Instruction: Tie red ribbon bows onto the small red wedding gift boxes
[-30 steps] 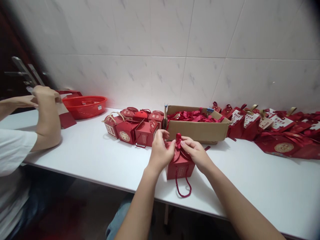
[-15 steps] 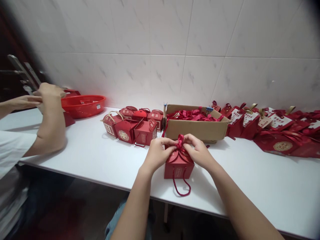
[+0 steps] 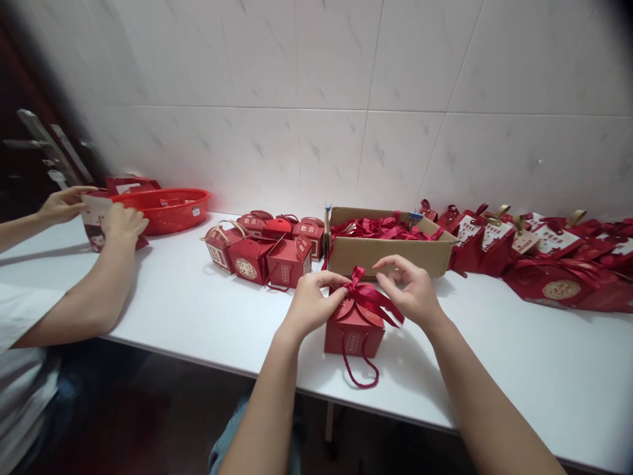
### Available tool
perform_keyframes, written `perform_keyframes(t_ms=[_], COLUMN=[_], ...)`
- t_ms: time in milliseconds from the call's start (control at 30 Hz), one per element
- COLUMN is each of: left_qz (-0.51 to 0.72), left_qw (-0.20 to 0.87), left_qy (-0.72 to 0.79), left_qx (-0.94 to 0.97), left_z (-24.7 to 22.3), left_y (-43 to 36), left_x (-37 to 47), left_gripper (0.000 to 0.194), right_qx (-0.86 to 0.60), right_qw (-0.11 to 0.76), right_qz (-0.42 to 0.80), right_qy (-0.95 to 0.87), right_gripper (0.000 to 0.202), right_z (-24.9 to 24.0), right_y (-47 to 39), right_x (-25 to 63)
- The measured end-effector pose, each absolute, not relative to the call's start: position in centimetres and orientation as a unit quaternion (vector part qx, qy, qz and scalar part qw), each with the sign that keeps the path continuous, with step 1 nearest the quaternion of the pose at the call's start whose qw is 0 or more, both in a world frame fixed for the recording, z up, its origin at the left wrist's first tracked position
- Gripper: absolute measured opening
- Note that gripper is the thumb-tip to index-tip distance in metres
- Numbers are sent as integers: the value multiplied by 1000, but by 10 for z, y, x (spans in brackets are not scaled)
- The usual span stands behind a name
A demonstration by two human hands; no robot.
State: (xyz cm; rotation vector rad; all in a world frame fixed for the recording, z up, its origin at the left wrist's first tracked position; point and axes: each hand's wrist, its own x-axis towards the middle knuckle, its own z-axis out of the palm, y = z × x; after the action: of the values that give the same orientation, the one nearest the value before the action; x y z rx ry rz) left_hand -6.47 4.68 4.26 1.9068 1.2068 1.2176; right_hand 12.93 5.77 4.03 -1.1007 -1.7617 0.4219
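Pale tiled wall [image 3: 326, 66] backed a long white table [image 3: 198, 323], where a co-worker in a white sleeve [image 3: 32, 307] sat at the left. Along the right stood a row of red packages [image 3: 519, 280]; nearer the middle, a cardboard box [image 3: 390, 256] of ribbons had small red boxes [image 3: 262, 247] clustered just beside it.

In front of the person, near the table's edge, the red gift box [image 3: 354, 330] stood upright. The right hand [image 3: 408, 290] had just come away from its top and hovered half open, thumb and forefinger parted, seemingly holding nothing. The left hand [image 3: 312, 303] kept a thumb-and-finger pinch on the crimson ribbon [image 3: 373, 298], whose tails now spread over the lid's right side. That release suggested the knot was formed, though its tightness could not be told.
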Motion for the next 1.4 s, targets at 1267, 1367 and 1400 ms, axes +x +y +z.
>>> perform_keyframes(t_ms=[1267,1367,1400], left_qz=[377,374,370], left_qw=[32,41,45], left_qy=[497,496,496], left_qx=[781,783,784], left_z=[47,48,48], left_y=[40,40,39], left_x=[-73,-75,-75], left_gripper=[13,12,12], right_qx=[-432,-436,-438], right_qw=[511,504,502], right_qz=[167,166,166], right_qy=[-724,-727,-726], right_gripper=[16,18,18], right_z=[13,15,16], right_y=[67,68,67], right_x=[107,109,109])
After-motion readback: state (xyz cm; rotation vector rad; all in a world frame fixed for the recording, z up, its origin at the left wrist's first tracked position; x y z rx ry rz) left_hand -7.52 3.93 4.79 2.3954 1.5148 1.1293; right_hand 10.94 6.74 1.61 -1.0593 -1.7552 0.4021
